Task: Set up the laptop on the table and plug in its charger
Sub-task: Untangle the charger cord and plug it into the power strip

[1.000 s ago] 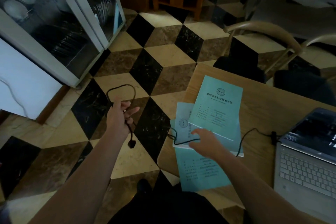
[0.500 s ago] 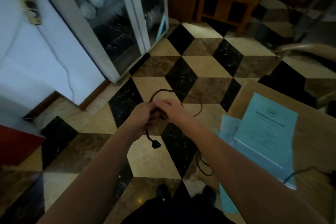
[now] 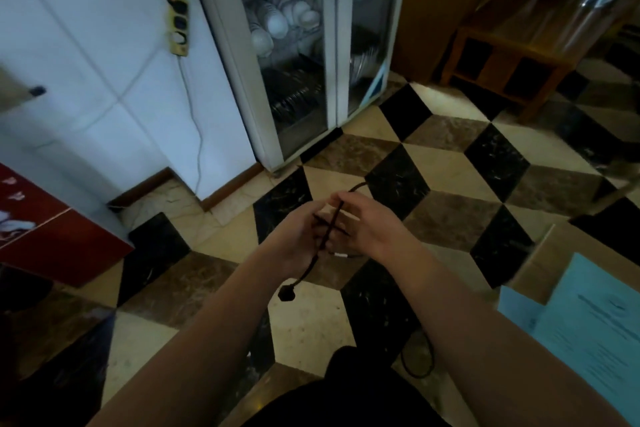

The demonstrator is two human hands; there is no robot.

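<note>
Both hands meet over the checkered floor and hold the black charger cable [image 3: 330, 224]. My left hand [image 3: 294, 239] grips the lower stretch, and the plug [image 3: 286, 295] dangles below it. My right hand [image 3: 363, 225] pinches the cable higher up, where a loop rises past the fingers. More cable hangs in a loop [image 3: 420, 362] near my legs. A yellowed power strip [image 3: 179, 24] hangs on the white wall at upper left. The laptop is out of view.
The wooden table corner [image 3: 543, 267] shows at right with light blue booklets [image 3: 595, 329] on it. A glass-door cabinet [image 3: 304, 45] full of dishes stands ahead. A red cabinet [image 3: 52, 236] is at left, wooden furniture [image 3: 512, 59] at upper right.
My right hand left the booklets and joined the left on the cable. The view swung left, away from the table and laptop, bringing the wall and power strip into sight.
</note>
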